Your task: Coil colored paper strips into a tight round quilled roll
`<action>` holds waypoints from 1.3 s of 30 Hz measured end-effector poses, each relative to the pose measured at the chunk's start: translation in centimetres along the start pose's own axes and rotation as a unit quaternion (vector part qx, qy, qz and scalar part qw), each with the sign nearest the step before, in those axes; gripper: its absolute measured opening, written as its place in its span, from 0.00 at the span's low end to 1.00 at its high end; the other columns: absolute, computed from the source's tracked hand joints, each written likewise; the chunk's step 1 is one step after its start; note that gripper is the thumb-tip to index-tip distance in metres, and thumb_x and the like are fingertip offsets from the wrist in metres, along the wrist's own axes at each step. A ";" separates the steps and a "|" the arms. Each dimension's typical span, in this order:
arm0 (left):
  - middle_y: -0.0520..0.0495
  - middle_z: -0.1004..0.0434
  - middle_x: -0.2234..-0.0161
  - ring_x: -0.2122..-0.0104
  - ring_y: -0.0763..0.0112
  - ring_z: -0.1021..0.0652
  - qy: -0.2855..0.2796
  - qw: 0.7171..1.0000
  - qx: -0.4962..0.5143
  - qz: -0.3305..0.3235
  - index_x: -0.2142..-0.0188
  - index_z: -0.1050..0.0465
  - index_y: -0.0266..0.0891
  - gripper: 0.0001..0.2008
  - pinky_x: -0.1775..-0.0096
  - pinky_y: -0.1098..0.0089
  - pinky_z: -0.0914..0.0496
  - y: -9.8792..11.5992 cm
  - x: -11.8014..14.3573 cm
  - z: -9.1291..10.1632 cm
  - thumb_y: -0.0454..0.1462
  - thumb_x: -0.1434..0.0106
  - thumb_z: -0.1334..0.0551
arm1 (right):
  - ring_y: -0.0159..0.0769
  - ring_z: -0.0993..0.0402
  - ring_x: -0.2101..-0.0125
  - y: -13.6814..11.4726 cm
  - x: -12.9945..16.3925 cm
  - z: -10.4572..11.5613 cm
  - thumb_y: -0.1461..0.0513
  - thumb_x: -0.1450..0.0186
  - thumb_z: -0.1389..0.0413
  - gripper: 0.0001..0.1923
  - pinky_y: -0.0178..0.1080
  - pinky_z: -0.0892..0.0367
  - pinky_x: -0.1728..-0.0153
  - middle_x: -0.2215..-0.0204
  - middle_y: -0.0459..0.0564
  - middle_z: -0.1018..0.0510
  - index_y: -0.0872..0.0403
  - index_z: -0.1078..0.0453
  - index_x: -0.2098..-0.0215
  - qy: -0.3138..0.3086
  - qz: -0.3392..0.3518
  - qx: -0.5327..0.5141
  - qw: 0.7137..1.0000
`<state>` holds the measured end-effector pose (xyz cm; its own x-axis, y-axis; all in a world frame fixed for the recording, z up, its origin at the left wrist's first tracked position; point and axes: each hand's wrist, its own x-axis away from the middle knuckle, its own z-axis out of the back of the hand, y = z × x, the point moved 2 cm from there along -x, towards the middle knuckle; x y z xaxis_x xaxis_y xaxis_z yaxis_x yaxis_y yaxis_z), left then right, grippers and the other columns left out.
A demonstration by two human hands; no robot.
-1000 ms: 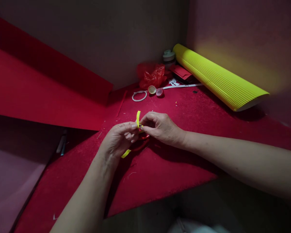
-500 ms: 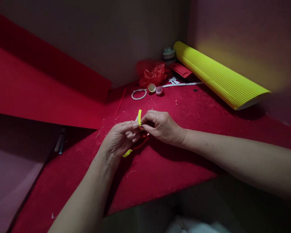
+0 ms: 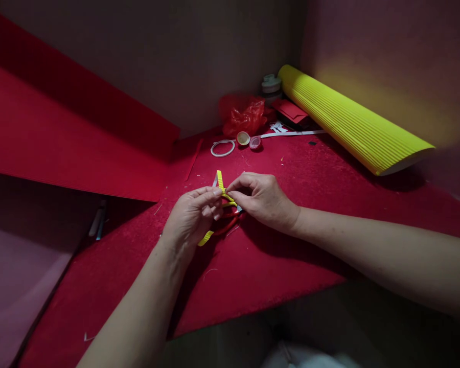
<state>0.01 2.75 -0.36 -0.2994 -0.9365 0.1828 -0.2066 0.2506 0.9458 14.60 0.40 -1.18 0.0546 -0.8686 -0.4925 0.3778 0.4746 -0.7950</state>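
My left hand pinches a narrow yellow corrugated paper strip between thumb and forefinger, its pale back showing in a fold above the fingertips. Right beside it, my right hand has thumb and forefinger pressed together close to the strip; what they pinch is too small to make out. Below the hands, red-handled scissors are partly hidden, with a bit of blade showing by the right fingers. Another yellow corrugated piece sticks out under my left hand.
A large yellow corrugated roll leans at the back right of the red table. Behind my hands are a white ring-shaped coil, two small round pieces, a red plastic bag and a lidded bottle. A big red sheet rises at left.
My right hand has shifted slightly away from my left fingertips, and more of the scissors shows between them. The yellow strip is still in my left hand.
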 end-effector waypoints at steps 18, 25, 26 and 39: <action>0.55 0.33 0.84 0.85 0.80 0.34 0.030 0.999 -0.039 -0.003 0.75 0.30 0.34 0.07 0.78 0.76 0.36 -0.8 0.3 -0.5 0.32 0.51 0.32 | 0.25 0.36 0.83 0.4 -0.2 -0.5 0.63 0.43 0.43 0.05 0.30 0.40 0.81 0.82 0.45 0.28 0.58 0.28 0.73 -0.029 -0.194 -0.140 0.971; 0.54 0.32 0.79 0.83 0.80 0.33 -0.007 0.986 -0.165 -0.001 0.71 0.34 0.37 0.12 0.78 0.76 0.38 -0.2 0.6 -0.3 0.42 0.47 0.34 | 0.22 0.41 0.88 1.0 -0.4 -0.3 0.63 0.45 0.42 0.06 0.28 0.46 0.88 0.87 0.41 0.32 0.58 0.31 0.77 -0.047 -0.232 -0.259 0.936; 0.54 0.31 0.77 0.81 0.78 0.32 -0.006 0.977 -0.213 -0.016 0.70 0.34 0.37 0.13 0.77 0.75 0.37 0.0 0.5 0.1 0.43 0.47 0.35 | 0.22 0.41 0.89 1.3 -0.5 -0.2 0.62 0.45 0.42 0.07 0.28 0.47 0.89 0.88 0.41 0.33 0.58 0.31 0.78 -0.052 -0.234 -0.284 0.928; 0.48 0.30 0.73 0.73 0.68 0.29 -0.006 0.677 -0.732 -0.068 0.71 0.31 0.37 0.10 0.72 0.71 0.38 1.9 -1.7 5.5 0.41 0.42 0.44 | 0.21 0.45 0.88 3.5 -2.0 1.1 0.67 0.53 0.42 0.07 0.27 0.55 0.90 0.86 0.39 0.39 0.57 0.38 0.81 -0.197 -0.316 -0.540 0.755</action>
<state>-5.02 6.14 -0.34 -0.3793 -0.9223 0.0738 0.9106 -0.3579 0.2069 16.78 3.67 -2.56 0.5292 -0.8448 0.0792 -0.5198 -0.3966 -0.7566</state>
